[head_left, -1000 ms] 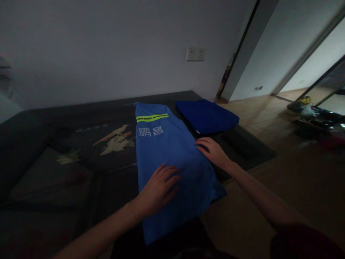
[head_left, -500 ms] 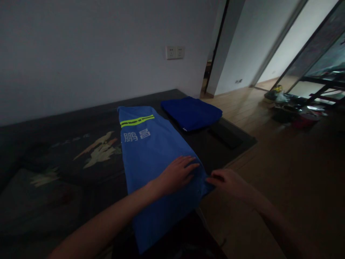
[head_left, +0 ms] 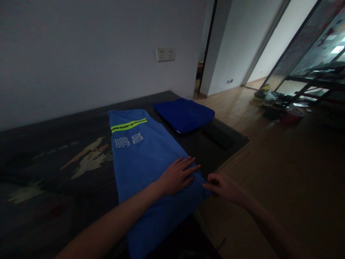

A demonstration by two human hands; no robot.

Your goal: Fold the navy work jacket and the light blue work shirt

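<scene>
Light blue garment (head_left: 142, 158) lies flat lengthwise on the dark mat (head_left: 54, 151), its near end hanging over the edge. Left hand (head_left: 176, 176) has slid right since a second ago; it presses open and flat by the right hem. Right hand (head_left: 225, 187) has dropped from the far right edge to the near right corner, fingers curled in what looks like a pinch on it. So the smoothing has given way to a corner grip. Folded dark blue cloth (head_left: 184, 114) sits far right.
</scene>
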